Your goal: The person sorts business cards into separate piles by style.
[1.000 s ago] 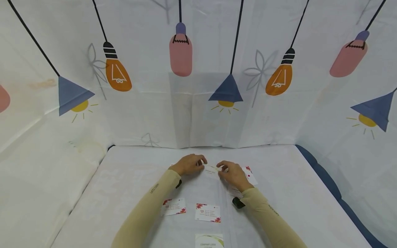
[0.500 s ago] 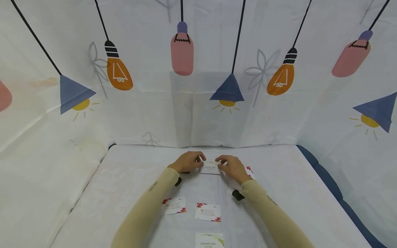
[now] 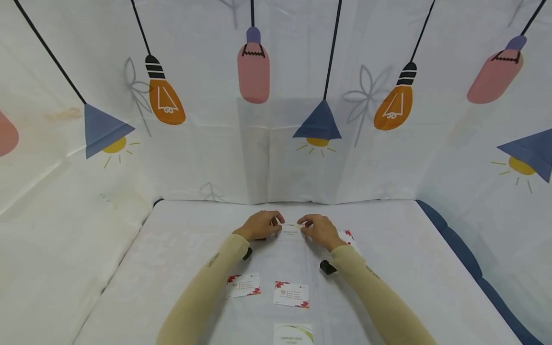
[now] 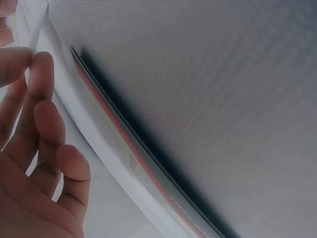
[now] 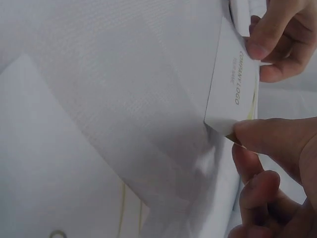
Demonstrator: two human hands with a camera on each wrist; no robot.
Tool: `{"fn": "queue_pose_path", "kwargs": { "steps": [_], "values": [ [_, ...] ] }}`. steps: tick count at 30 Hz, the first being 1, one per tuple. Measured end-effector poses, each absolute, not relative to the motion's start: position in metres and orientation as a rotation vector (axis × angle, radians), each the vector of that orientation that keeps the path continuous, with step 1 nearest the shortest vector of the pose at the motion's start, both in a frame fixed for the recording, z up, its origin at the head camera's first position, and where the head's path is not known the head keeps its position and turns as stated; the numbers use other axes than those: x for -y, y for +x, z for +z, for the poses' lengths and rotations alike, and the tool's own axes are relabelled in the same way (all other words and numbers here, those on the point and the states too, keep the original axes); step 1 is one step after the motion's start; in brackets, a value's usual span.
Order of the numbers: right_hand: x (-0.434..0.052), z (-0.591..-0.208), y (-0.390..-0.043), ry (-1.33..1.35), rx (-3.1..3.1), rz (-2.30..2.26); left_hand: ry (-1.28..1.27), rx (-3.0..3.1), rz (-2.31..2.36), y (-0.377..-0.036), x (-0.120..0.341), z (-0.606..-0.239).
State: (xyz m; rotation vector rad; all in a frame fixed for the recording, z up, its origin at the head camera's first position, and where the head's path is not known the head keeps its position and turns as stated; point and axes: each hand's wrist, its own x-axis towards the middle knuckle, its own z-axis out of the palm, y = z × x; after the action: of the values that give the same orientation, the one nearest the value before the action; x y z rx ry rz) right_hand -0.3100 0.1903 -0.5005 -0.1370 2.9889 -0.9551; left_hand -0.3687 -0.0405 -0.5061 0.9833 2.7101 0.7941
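Both hands hold a white business card [image 3: 290, 234] with a green curved stripe and "COMPANY LOGO" print, near the far edge of the table. My left hand [image 3: 260, 225] pinches its left end between thumb and fingertips. At the opposite end, my right hand [image 3: 320, 231] pinches a corner; in the right wrist view the thumb [image 5: 270, 135] lies over that corner, and the card [image 5: 225, 89] is close over the white cloth. Beside the left hand, the left wrist view shows a card with a red stripe [image 4: 116, 126], partly under that hand in the head view.
Two red-flowered business cards, one at left [image 3: 243, 285] and one in the middle [image 3: 291, 294], lie nearer me. A green-striped card [image 3: 293, 334] lies at the front. Another flowered card [image 3: 347, 236] shows behind the right wrist. A patterned curtain [image 3: 276, 153] hangs behind the table.
Both hands have moved slightly farther from me with the card, and slightly left. The card's printed face, partly covered by the fingers at first, now shows more fully. The other cards lie unmoved.
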Motion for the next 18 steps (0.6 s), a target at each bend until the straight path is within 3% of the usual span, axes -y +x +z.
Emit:
{"fn": "queue_pose_path", "kwargs": {
  "steps": [18],
  "values": [
    [-0.189, -0.515, -0.314, -0.105, -3.041, -0.876, 1.048, -2.856, 0.509, -0.371, 0.031, -0.510]
  ]
}}
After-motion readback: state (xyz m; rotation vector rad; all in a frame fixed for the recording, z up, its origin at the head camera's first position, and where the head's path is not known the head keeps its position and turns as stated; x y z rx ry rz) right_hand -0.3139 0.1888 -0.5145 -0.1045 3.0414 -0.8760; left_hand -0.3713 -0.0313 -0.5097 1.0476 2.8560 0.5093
